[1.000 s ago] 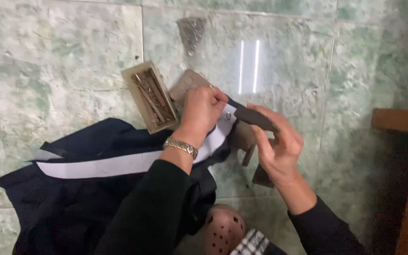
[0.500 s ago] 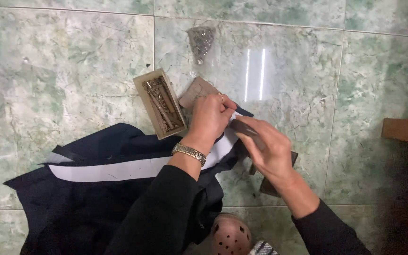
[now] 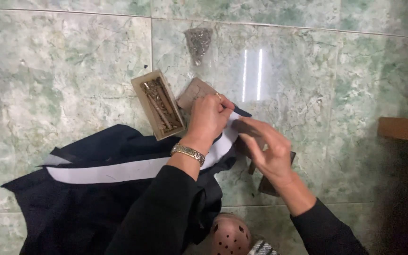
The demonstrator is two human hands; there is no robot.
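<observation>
The right hand (image 3: 265, 151) has shifted left, now flat over the white band (image 3: 133, 170) end, grasping nothing visible. The left hand (image 3: 208, 115) pinches the band, near the box (image 3: 159, 104).

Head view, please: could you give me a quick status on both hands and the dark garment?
Left hand pressing the white strip of the dark garment on the floor. Right hand beside it at the strip's end, grip unclear. Open box of metal pieces close by, apart.
</observation>
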